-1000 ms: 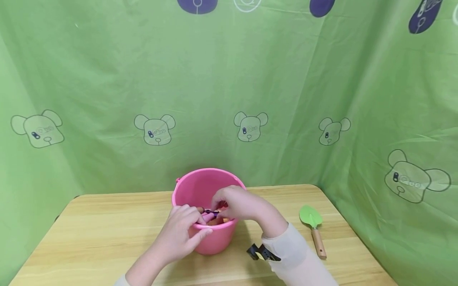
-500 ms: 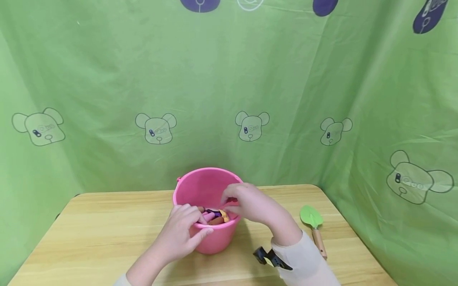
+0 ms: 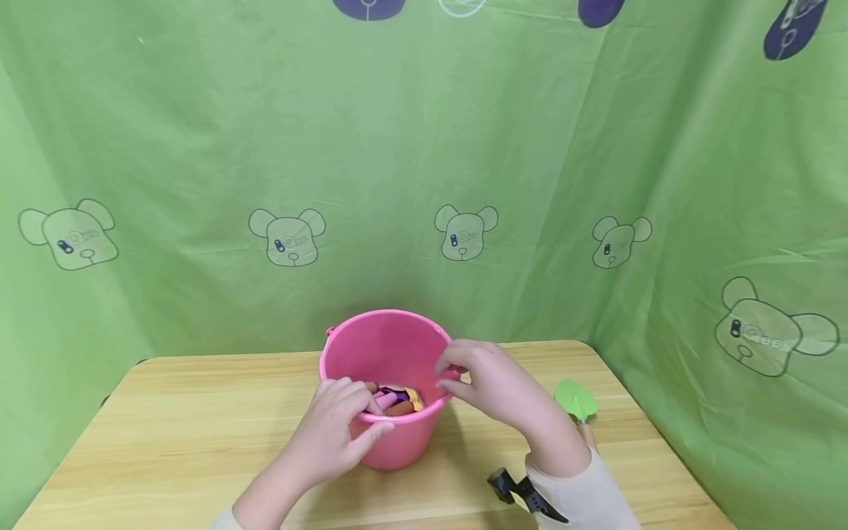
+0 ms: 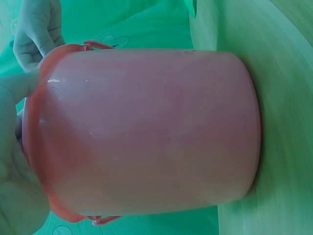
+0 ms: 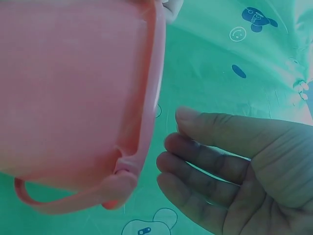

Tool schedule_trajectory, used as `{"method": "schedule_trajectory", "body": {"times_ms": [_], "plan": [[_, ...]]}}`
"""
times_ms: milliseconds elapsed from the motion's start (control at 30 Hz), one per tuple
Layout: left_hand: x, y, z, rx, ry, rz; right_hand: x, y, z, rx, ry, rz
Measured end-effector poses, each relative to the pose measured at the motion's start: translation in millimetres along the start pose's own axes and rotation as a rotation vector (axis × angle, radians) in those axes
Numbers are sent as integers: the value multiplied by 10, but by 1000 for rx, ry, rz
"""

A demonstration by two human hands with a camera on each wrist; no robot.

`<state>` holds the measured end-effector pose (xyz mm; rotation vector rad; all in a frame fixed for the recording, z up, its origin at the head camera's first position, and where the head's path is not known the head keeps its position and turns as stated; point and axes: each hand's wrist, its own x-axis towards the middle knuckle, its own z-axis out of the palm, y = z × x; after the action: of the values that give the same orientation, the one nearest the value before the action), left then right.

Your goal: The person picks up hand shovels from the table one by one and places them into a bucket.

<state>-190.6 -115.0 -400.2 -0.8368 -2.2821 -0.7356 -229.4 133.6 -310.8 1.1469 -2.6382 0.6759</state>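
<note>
A pink bucket (image 3: 397, 442) stands on the table in the head view, holding several toy-like pieces (image 3: 400, 406) in pink, purple, orange and brown. My left hand (image 3: 334, 423) grips its near left rim, fingers over the inside and thumb along the outside. Past the right side of the rim, my right hand (image 3: 493, 383) hovers with relaxed fingers and holds nothing. In the right wrist view, a gap shows between the fingertips of the right hand (image 5: 234, 166) and the bucket's rim (image 5: 155, 78). The bucket's handle (image 5: 68, 200) hangs down its side.
A small trowel (image 3: 576, 401) with a green blade and wooden handle lies at the table's right, partly hidden by my right forearm. Green printed curtains (image 3: 377, 147) enclose the wooden table (image 3: 199, 427) at the back and sides.
My right hand has come up out of the bucket and moved right, past the rim, with nothing in it. The left hand has kept its grip; the bucket has hardly moved.
</note>
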Motion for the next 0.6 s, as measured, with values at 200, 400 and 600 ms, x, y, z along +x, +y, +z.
{"method": "schedule_trajectory", "body": {"times_ms": [200, 400, 600], "plan": [[1, 4, -2, -2, 1, 3, -85, 44, -24, -22, 35, 29], [3, 8, -4, 1, 7, 9, -188, 131, -42, -78, 87, 84], [1, 4, 1, 0, 14, 8, -289, 246, -75, -132, 109, 155]]}}
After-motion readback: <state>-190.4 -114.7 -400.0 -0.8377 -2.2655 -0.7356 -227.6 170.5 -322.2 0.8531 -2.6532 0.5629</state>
